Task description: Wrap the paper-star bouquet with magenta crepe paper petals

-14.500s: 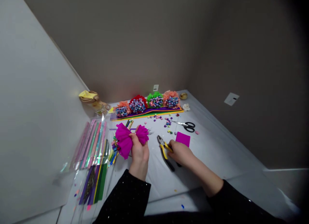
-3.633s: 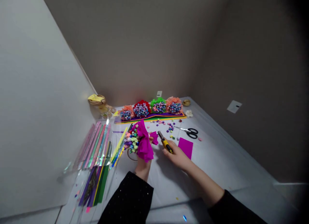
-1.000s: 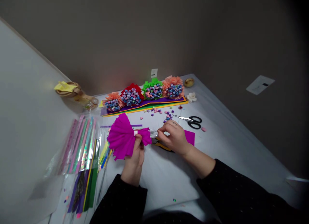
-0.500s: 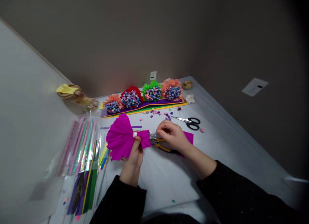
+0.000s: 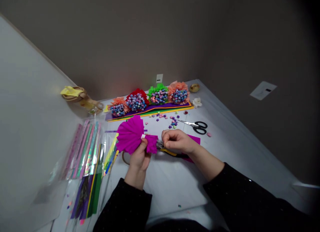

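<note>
My left hand is closed round the waist of a magenta crepe-paper bouquet, whose fan points up and left. Silvery wire ends stick out of its short right end. My right hand pinches those wire ends with curled fingers. Yellow-handled pliers lie on the table just under my right hand, partly hidden by it. A magenta paper sheet shows behind my right wrist.
Black-handled scissors lie beyond my right hand, near scattered small paper stars. Several finished bouquets line the back wall on coloured sheets. Packs of shiny paper strips lie at the left. A tape roll sits at far left.
The bouquet has tilted so its fan points more upward and has shifted slightly right. My right hand has stayed pinched on the wire ends, with the pliers left on the table.
</note>
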{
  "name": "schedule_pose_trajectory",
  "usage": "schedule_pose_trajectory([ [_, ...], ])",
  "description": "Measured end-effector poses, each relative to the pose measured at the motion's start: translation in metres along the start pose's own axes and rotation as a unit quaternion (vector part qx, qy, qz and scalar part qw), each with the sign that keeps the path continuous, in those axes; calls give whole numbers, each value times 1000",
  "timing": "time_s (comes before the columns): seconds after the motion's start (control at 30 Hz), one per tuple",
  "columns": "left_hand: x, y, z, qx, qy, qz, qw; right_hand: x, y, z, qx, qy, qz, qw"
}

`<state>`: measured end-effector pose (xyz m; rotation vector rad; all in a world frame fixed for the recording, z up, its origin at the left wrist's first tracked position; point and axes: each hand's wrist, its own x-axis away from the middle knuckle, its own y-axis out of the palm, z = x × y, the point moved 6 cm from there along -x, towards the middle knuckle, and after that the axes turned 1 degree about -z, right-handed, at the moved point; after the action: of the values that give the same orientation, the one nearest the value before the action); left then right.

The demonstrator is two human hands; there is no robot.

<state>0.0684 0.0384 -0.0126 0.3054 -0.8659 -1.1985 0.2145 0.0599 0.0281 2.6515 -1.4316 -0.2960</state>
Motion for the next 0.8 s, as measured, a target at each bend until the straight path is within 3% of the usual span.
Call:
schedule_pose_trajectory([
  [0.1, -3, -3, 7, -3, 57, 17, 998, 0, -7, 0, 137, 2, 60, 989],
  [0.23, -2, -2, 15, -31, 146, 26, 988, 5, -10, -9, 351, -74, 173, 917],
  [0.4, 1, 0, 9, -58, 155, 22, 986, 15, -6, -13, 418, -135, 278, 854],
  [0.5, 1, -1, 4, -52, 132, 19, 990, 19, -8, -9, 378, -120, 339, 853],
  [0.57, 1, 0, 2, -52, 121, 12, 991, 20, -13, 2, 284, -63, 361, 886],
  [0.67, 1, -1, 2, -55, 124, 10, 991, 15, -15, 21, 97, 21, 342, 934],
  [0.8, -2, -3, 4, -66, 139, 0, 988, 10, -14, 31, -83, 67, 309, 945],
])
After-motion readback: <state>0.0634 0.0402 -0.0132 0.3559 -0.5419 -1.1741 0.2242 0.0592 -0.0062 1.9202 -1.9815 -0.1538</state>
